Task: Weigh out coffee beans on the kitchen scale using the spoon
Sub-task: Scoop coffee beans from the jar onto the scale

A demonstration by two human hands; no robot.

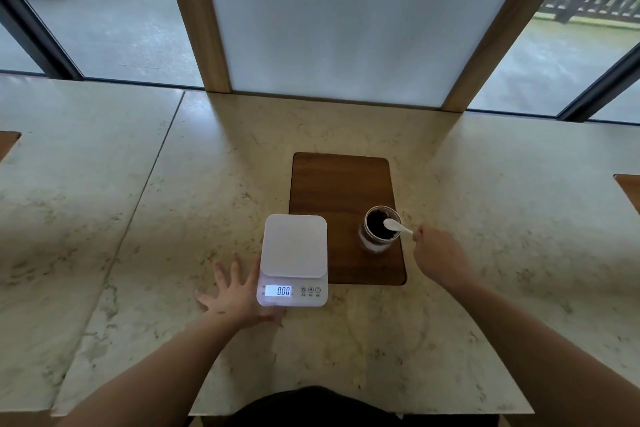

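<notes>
While our left hand (239,295) lies flat with fingers spread on the tabletop (173,218), touching the scale (293,253), our right hand (438,253) pinches the spoon (396,226). Its bowl sits over the coffee jar (380,229), just right of the scale, which reads zero.

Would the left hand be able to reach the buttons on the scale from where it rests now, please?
Probably yes: the left hand lies flat on the counter right beside the scale, and nothing stands between it and the buttons.

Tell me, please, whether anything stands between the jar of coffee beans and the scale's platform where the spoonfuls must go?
Nothing visible does. The jar stands on the wooden board just right of the scale, whose platform is bare; the right hand holds the spoon over the jar.
</notes>
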